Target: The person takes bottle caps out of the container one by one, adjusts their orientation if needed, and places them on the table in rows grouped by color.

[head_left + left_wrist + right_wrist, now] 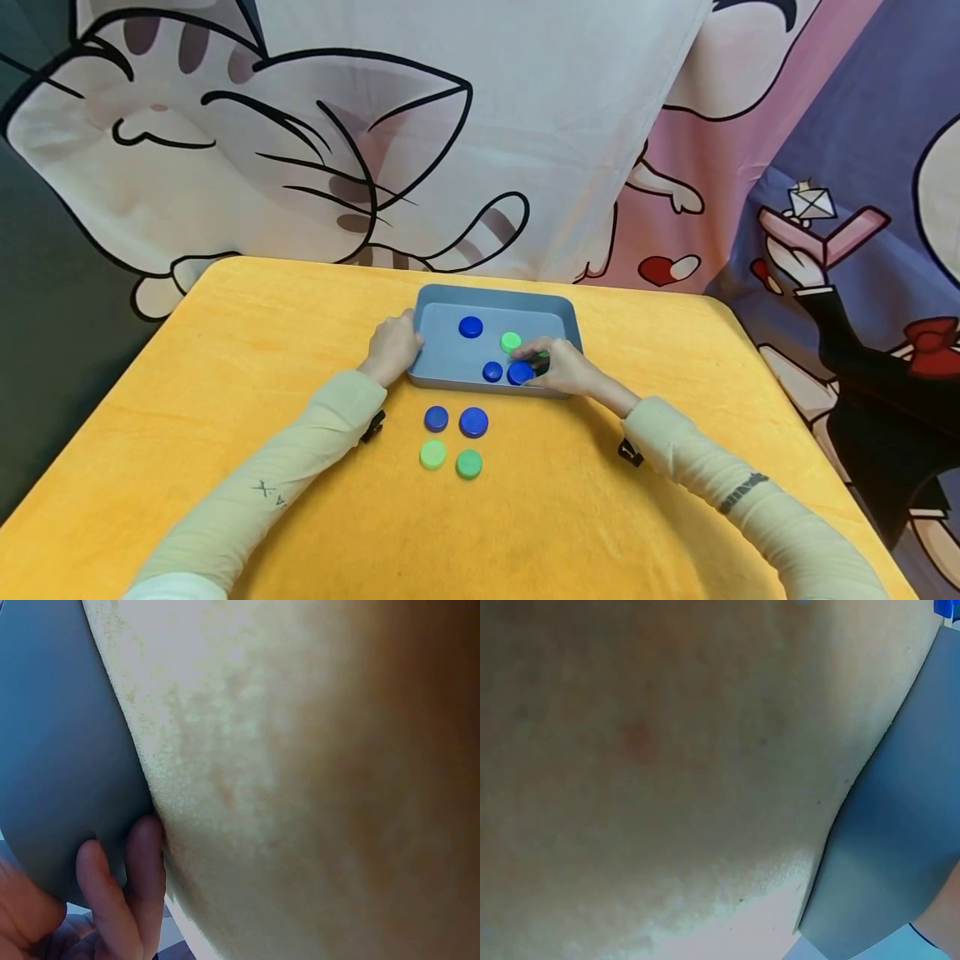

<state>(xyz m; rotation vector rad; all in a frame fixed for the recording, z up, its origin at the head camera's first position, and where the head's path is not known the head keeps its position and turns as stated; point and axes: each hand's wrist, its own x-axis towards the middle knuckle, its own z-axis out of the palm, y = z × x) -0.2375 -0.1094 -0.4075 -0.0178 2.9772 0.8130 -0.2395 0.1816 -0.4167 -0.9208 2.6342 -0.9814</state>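
A grey-blue tray (438, 300) sits near the middle of the table (225, 350), which is covered in a yellow cloth; the left hand (392, 346) grips the tray's left wall, its fingers (120, 892) curled against the outer side in the left wrist view; the right hand (558, 367) reaches over the tray's near right corner, fingertips closed on a large blue cap (520, 372) that lies on the tray floor by the near wall; a trace of green shows under the fingers just right of that cap, too hidden to tell what it is.

Inside the tray, a smaller blue cap (492, 371) lies just left of the held one, nearly touching it; a light green cap (511, 342) lies a little farther in, near the right hand's fingertips; another blue cap (471, 327) lies toward the far wall, apart from the rest.

On the cloth just near of the tray four caps lie in a loose square: a blue cap (437, 418) far left, a larger blue cap (474, 422) far right, a pale green cap (432, 454) near left, a darker green cap (468, 463) near right; they sit between the two pale sleeves (300, 467); a cartoon cat backdrop (300, 150) hangs behind the table.

The right wrist view shows only blurred cloth and the tray's grey outer wall (885, 847).
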